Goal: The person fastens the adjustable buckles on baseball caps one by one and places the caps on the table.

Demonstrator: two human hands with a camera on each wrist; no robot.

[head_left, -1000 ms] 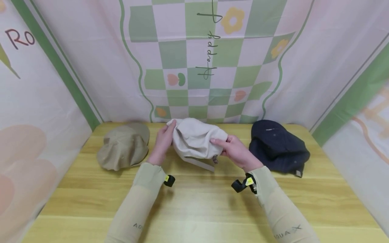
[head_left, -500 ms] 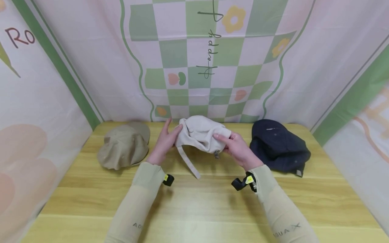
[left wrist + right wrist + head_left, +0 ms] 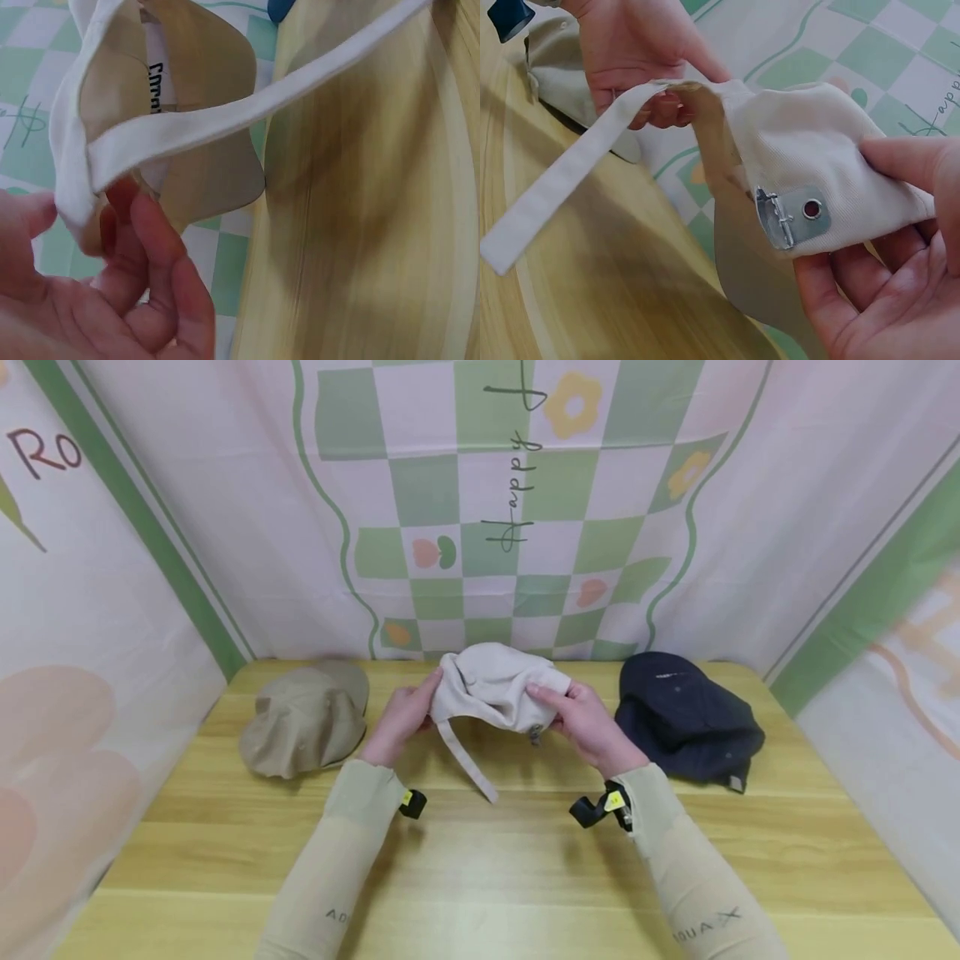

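Note:
Between both hands, above the table, a cream baseball cap (image 3: 487, 689) is held with its back opening toward me. My left hand (image 3: 401, 718) pinches its left edge, thumb outside and fingers inside, beside the root of the loose strap (image 3: 195, 127). That strap hangs down free, its end unfastened. On the right, my right hand (image 3: 588, 727) grips the cap's side, thumb on the outer cloth and fingers beneath. Near those fingers a metal buckle (image 3: 778, 217) and an eyelet (image 3: 812, 209) show in the right wrist view. The cap's brim (image 3: 214, 112) points away from me.
On the wooden table (image 3: 465, 877), a khaki cap (image 3: 303, 722) lies at the left and a navy cap (image 3: 686, 718) at the right. A checkered curtain (image 3: 487, 510) hangs along the back edge, with printed cloth walls on both sides.
The loose strap has swung from lying rightward under the cap to hanging down from its left side. My left hand lifted its fingers off, then took hold of the left edge again.

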